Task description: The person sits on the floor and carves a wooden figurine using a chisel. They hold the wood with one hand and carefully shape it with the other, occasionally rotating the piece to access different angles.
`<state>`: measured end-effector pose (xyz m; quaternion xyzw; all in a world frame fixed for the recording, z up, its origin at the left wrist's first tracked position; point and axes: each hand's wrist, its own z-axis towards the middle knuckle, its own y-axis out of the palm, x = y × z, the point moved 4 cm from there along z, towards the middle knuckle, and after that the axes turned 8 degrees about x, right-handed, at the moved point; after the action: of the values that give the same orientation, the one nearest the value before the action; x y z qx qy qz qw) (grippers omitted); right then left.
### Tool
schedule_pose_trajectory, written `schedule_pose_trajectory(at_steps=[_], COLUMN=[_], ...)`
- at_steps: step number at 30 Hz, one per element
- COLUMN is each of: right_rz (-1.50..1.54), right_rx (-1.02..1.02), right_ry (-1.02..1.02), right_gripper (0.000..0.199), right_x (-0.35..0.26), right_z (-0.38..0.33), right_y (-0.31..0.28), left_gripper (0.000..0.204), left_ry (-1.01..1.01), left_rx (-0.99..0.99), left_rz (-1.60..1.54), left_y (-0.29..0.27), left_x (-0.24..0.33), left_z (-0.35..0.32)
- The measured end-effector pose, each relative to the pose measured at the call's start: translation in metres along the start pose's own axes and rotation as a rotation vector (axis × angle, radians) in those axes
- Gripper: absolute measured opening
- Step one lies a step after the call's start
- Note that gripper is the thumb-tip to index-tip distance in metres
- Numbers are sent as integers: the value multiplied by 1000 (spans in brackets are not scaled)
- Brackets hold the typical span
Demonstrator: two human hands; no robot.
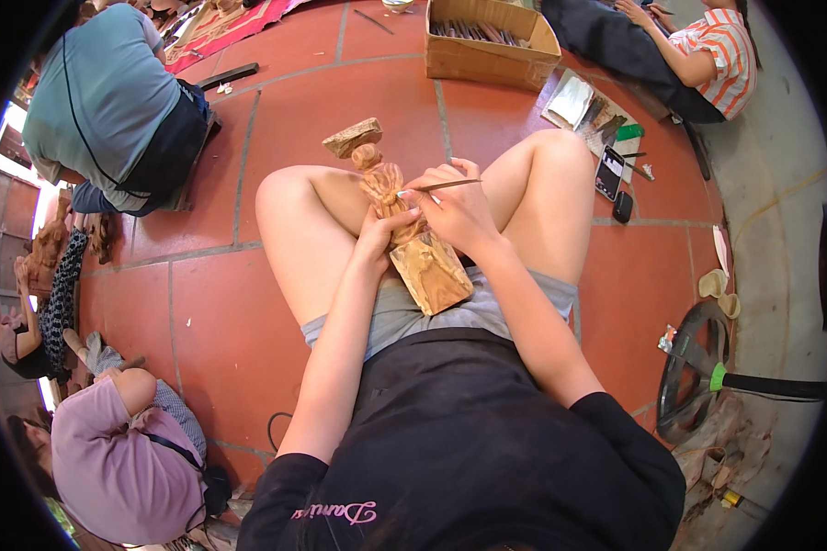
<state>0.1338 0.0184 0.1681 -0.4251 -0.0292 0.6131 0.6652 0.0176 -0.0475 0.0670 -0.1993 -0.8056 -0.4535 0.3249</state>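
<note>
A carved wooden figure (430, 274) rests slantwise over my lap, its wide block-like base toward my body and a flat-topped piece at its far end. My left hand (379, 237) is closed around its middle, the thumb lying across the front. In my right hand (458, 216) a slim, dark brown stick-shaped tool (451, 185) is pinched like a pencil. Its tip reaches the carving just beyond my left thumb. Whether the tool is a file or a blade cannot be made out.
Ahead stands a cardboard box (492, 66) full of thin tools. On the red tiles at right lie a phone (608, 173) and a small black case (623, 207). A black round fan base (694, 372) stands farther right. Other people (110, 101) sit left and far right.
</note>
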Motion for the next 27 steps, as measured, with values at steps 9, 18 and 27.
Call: schedule_pose_trajectory(at_steps=[9,18,27], right_rz=[43,91,140], right_rx=[-6,-15,-11], right_ry=[32,114,180], right_gripper=[11,15,23], right_x=[15,25,36], right_z=[-4,-8,-11], right_y=[2,6,6], left_gripper=[48,43,45], left_ry=[-10,-3,1], left_rx=[-30,-37,-46], left_rz=[57,30,35], left_y=[-5,-7,-7], left_x=[-4,-8,-9], left_z=[4,8,7])
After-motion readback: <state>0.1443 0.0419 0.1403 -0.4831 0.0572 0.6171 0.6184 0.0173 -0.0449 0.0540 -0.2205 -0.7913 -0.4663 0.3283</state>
